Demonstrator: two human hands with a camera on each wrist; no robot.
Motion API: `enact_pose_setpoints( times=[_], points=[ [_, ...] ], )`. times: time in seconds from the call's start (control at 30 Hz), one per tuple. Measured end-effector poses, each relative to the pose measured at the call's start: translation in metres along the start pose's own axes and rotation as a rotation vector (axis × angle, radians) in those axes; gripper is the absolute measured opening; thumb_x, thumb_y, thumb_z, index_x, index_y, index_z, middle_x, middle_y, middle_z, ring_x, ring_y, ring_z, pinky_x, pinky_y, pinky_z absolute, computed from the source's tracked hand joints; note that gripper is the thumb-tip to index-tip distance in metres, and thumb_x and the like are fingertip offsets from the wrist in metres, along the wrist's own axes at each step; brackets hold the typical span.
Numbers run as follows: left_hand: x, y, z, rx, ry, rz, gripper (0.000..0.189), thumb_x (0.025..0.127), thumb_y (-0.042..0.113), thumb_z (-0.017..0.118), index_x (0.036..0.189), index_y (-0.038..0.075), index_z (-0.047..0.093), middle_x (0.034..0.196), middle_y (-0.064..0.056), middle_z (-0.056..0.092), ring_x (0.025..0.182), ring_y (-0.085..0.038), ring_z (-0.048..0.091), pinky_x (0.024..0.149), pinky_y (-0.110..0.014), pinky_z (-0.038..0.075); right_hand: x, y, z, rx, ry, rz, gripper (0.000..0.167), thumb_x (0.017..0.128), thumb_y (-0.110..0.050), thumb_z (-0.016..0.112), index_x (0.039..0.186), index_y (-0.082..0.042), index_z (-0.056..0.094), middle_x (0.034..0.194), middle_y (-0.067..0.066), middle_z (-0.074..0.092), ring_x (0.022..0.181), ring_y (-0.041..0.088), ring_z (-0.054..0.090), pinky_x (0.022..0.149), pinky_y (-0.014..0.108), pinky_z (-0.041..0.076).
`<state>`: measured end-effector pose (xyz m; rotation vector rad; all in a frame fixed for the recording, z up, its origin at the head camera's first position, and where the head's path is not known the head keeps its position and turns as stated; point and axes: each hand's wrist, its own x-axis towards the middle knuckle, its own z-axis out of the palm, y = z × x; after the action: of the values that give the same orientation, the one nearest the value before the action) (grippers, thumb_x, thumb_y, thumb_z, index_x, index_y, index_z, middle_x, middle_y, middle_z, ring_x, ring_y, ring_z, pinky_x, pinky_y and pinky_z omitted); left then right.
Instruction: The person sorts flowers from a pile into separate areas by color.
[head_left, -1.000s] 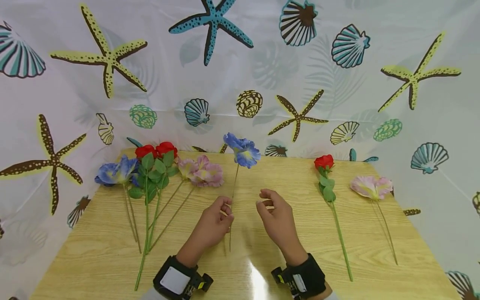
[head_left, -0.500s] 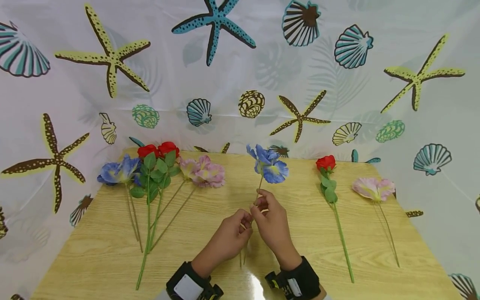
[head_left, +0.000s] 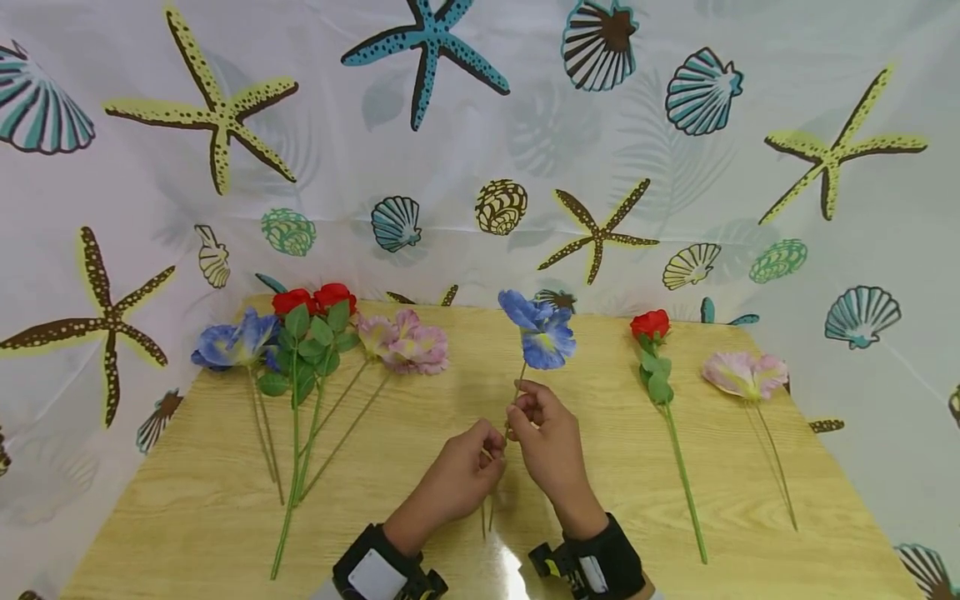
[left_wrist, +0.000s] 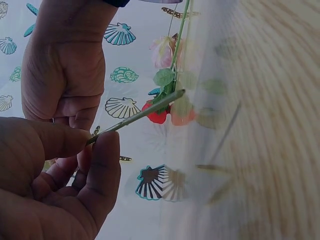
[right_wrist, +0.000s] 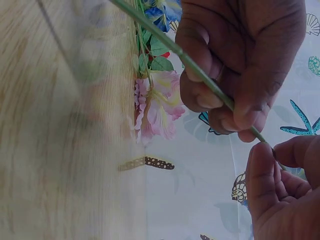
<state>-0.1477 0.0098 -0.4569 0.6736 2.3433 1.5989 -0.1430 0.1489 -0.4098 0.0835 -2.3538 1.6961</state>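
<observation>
In the head view a blue artificial flower (head_left: 546, 337) stands tilted above the middle of the table, its thin stem running down through both hands. My left hand (head_left: 459, 473) pinches the stem low down. Just above it, my right hand (head_left: 553, 437) pinches the same stem between thumb and fingers. The stem's lower end (left_wrist: 155, 107) sticks out past the left fingertips in the left wrist view. From the right wrist the green stem (right_wrist: 185, 57) crosses both hands, which are close together. The upper stem and bloom are out of that view.
On the table's left lie several stems: blue flowers (head_left: 236, 340), red roses (head_left: 330, 296) with green leaves and pink flowers (head_left: 412, 343). A single red rose (head_left: 649, 325) and a pink flower (head_left: 746, 377) lie at the right. A seashell-patterned cloth (head_left: 450, 167) hangs behind the wooden table (head_left: 600, 517).
My left hand has carried the blue flower to the right. My right hand, earlier apart with nothing in it, has taken hold of the stem. Little differs over the last half second.
</observation>
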Motion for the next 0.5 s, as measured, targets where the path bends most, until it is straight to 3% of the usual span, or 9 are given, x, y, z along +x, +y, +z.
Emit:
enact_pose_setpoints(
  times=[0.2,0.3,0.4,0.5],
  points=[
    [0.001,-0.002,-0.002,-0.009,0.003,-0.009,0.008,0.091,0.007,0.055,0.099,0.006,0.053,0.09,-0.001,0.055,0.071,-0.009,0.059,0.056,-0.025,0.048,0.005,0.017,0.004,0.021,0.007,0.011,0.029,0.09,-0.002,0.056,0.119,-0.004,0.057,0.091,0.012,0.056,0.076,0.028,0.062,0.06,0.036,0.054],
    [0.002,-0.005,-0.003,0.005,-0.026,-0.016,0.019,0.091,0.013,0.057,0.107,0.004,0.055,0.098,-0.004,0.057,0.079,-0.013,0.062,0.062,-0.027,0.05,0.008,0.032,0.004,0.006,0.026,0.011,0.029,0.091,-0.005,0.057,0.119,-0.01,0.058,0.091,0.009,0.056,0.075,0.024,0.062,0.059,0.034,0.054],
    [0.001,-0.006,-0.006,0.138,-0.034,-0.003,0.038,0.092,0.024,0.058,0.122,0.003,0.052,0.113,-0.009,0.056,0.098,-0.021,0.059,0.076,-0.034,0.049,0.01,0.039,0.003,-0.05,0.044,-0.016,0.028,0.091,-0.006,0.057,0.118,-0.011,0.059,0.089,0.006,0.056,0.071,0.019,0.062,0.057,0.029,0.053],
    [-0.001,-0.006,-0.01,0.365,0.009,0.031,0.055,0.092,0.037,0.056,0.136,0.006,0.044,0.13,-0.014,0.047,0.118,-0.03,0.046,0.091,-0.045,0.041,0.011,0.042,0.0,-0.126,0.061,-0.034,0.027,0.09,-0.008,0.058,0.117,-0.011,0.059,0.088,0.003,0.057,0.069,0.016,0.06,0.054,0.029,0.051]
  ],
)
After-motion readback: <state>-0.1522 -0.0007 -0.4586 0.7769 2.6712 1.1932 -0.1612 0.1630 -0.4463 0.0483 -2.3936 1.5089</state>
